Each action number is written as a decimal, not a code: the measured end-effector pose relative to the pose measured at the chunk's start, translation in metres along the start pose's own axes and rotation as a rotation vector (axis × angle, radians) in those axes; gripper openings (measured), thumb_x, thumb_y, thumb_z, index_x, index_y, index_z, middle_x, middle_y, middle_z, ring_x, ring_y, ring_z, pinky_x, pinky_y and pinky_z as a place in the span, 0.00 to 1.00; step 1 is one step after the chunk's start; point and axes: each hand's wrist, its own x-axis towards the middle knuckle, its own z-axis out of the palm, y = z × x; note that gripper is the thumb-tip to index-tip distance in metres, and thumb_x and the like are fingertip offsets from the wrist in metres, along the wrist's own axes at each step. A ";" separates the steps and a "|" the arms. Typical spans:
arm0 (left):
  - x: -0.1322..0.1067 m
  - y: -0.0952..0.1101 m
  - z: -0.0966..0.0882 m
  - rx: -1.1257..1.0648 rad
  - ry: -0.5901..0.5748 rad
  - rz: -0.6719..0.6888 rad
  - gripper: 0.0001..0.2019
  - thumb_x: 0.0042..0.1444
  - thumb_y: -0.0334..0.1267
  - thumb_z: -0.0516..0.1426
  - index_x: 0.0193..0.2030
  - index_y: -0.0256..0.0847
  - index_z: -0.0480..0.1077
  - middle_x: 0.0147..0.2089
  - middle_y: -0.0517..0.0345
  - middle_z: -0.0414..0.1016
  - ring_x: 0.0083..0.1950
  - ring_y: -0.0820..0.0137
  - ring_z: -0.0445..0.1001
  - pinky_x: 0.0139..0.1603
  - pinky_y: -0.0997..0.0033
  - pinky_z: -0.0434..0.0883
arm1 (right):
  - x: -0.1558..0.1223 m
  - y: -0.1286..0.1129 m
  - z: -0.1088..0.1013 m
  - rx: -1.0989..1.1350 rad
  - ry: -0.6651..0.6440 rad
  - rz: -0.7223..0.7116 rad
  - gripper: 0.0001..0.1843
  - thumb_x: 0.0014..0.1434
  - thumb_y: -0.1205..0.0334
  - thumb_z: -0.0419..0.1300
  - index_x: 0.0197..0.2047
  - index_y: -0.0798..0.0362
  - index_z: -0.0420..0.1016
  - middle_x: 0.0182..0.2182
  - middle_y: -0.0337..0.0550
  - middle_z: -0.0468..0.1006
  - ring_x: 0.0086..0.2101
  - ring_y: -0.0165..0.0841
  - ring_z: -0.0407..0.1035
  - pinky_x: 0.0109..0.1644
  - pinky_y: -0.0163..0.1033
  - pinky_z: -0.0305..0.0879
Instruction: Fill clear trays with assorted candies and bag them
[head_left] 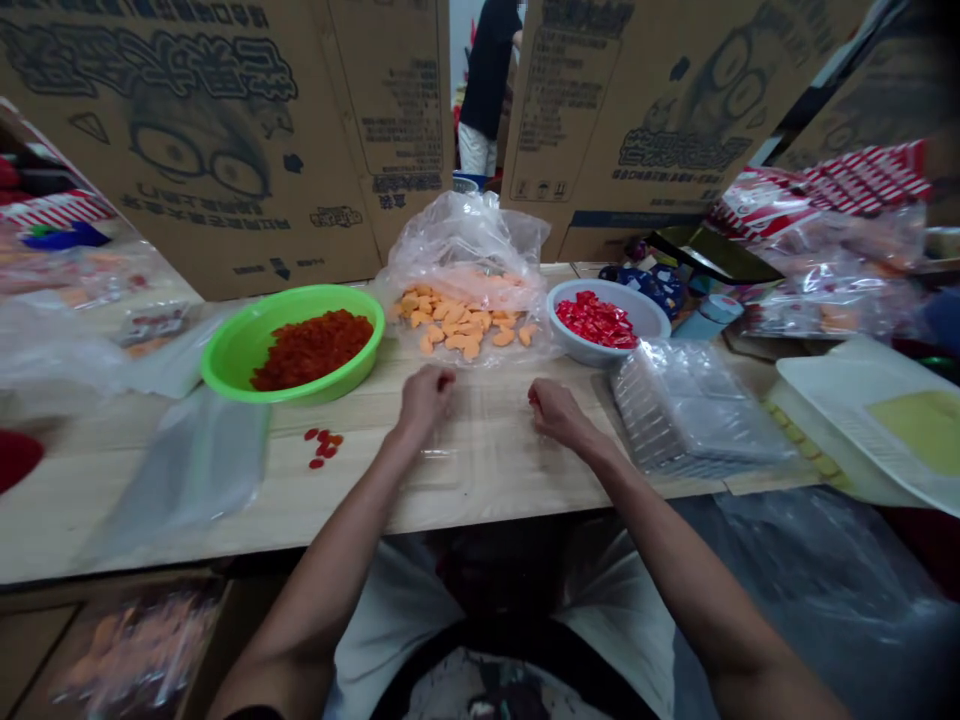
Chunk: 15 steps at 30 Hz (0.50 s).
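Observation:
My left hand is closed, its fingers curled beside a clear plastic tray on the table. What it holds, if anything, is hidden. Across the tray, my right hand is also closed, with a small bit of red at its fingertips that I cannot make out. Just beyond both hands, orange crescent-shaped pieces spill from a clear plastic bag. A pale blue bowl of red wrapped pieces stands past my right hand. On the left, a green bowl holds dark orange-red pieces.
Stacked clear trays stand right of my hand, near a white basket. Several small red discs and flat plastic bags lie on the left. Cardboard boxes wall the back; a person stands behind the gap.

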 end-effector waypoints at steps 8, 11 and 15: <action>-0.020 -0.028 -0.019 -0.005 -0.199 0.255 0.08 0.55 0.27 0.55 0.37 0.38 0.75 0.38 0.54 0.78 0.39 0.69 0.74 0.42 0.71 0.69 | 0.012 -0.006 0.016 -0.100 0.057 -0.148 0.12 0.55 0.78 0.51 0.40 0.58 0.70 0.40 0.53 0.73 0.40 0.39 0.63 0.44 0.40 0.54; -0.029 -0.022 -0.005 0.074 -0.268 0.351 0.09 0.59 0.27 0.53 0.36 0.38 0.75 0.37 0.52 0.77 0.41 0.67 0.74 0.45 0.68 0.70 | 0.017 -0.004 0.018 -0.109 0.052 -0.205 0.12 0.53 0.79 0.51 0.37 0.57 0.70 0.39 0.53 0.73 0.39 0.38 0.63 0.44 0.39 0.55; -0.034 -0.027 0.000 0.108 -0.358 0.489 0.13 0.59 0.24 0.50 0.40 0.39 0.75 0.42 0.51 0.79 0.47 0.65 0.75 0.53 0.63 0.70 | 0.025 0.004 0.017 0.101 0.184 -0.178 0.11 0.53 0.76 0.51 0.35 0.54 0.69 0.35 0.48 0.73 0.37 0.36 0.65 0.42 0.38 0.58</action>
